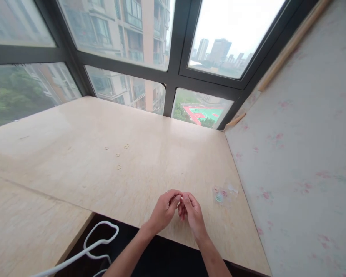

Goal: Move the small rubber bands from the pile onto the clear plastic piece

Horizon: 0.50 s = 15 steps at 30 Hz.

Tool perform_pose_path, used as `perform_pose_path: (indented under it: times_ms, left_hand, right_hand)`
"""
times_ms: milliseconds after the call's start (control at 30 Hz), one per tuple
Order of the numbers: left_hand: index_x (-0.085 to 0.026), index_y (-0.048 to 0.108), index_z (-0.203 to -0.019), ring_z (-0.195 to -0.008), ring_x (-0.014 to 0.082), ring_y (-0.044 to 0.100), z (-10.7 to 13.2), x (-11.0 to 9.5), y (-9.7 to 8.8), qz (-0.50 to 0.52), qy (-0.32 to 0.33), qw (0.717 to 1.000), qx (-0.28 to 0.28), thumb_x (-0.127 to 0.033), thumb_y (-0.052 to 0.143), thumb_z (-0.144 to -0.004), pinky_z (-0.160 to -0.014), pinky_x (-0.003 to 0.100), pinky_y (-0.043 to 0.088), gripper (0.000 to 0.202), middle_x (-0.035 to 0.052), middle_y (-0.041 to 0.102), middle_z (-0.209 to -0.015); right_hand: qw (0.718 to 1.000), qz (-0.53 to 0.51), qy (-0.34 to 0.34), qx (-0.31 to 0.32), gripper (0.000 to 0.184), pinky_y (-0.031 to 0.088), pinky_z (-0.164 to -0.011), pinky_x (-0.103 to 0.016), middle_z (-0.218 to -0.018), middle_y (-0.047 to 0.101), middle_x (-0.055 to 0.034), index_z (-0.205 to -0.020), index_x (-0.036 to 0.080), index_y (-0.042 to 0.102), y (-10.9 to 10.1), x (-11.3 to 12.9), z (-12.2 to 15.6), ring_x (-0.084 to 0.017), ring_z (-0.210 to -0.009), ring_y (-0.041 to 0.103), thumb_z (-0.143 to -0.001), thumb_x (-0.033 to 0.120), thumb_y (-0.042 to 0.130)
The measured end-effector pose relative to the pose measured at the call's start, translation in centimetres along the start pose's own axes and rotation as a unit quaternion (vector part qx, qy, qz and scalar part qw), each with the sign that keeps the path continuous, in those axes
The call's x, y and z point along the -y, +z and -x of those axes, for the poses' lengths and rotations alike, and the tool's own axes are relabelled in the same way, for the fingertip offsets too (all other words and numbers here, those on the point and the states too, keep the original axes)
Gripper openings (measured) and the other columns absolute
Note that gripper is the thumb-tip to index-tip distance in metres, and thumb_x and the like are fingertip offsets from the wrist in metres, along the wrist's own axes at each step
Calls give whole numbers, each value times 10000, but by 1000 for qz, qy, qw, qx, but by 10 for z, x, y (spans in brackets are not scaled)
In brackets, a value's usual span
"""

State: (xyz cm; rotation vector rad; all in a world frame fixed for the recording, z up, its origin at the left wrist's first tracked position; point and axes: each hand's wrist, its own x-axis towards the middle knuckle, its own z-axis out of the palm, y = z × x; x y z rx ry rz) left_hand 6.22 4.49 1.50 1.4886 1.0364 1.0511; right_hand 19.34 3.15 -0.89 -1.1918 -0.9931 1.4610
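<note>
My left hand (165, 207) and my right hand (192, 213) meet fingertip to fingertip just above the front part of the marble-look sill (173, 154). Both are closed in a pinch, and whatever is between the fingers is too small or hidden to make out. Right of them lies a small clear plastic bag (225, 194) with a few red and green ring-like pieces inside. Farther off to the left, several thin yellowish rings lie apart on the surface, among them a ring (119, 167) nearest me and a ring (106, 148) farther left.
Dark-framed windows (173, 57) rise along the back. A wall with flowered paper (300, 161) bounds the right side. A white cable (83, 252) loops below the front edge at lower left, where another counter section (23, 223) joins.
</note>
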Motion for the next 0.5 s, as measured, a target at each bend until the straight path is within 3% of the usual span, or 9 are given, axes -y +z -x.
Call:
perform_pose_path:
  times_ms: [100, 233, 500]
  left_hand:
    - [-178, 647, -962, -631, 140, 583, 7, 3, -5, -3, 8, 1000, -15, -316, 444, -952, -657, 267, 457, 246, 12, 633, -663]
    - [-171, 641, -958, -691, 139, 578, 14, 6, -7, -40, 13, 998, -46, -324, 457, -949, -668, 265, 440, 240, 32, 654, -785]
    - [-179, 603, -929, -732, 159, 576, 21, 9, -2, -151, 23, 986, -62, -331, 387, -971, -676, 281, 424, 267, 38, 643, -814]
  right_hand:
    - [1000, 4, -5, 14, 433, 350, -373, -177, -538, 525, 34, -888, 150, 591, 9, -1, 0, -81, -421, 446, -879, 577, 518]
    - [1000, 4, -7, 17, 443, 344, -375, -176, -523, 507, 41, -874, 156, 587, 16, -3, 1, -78, -419, 433, -871, 594, 519]
    - [1000, -8, 9, 18, 454, 347, -365, -186, -541, 511, 41, -874, 162, 588, 20, -12, 5, -79, -404, 441, -870, 608, 506]
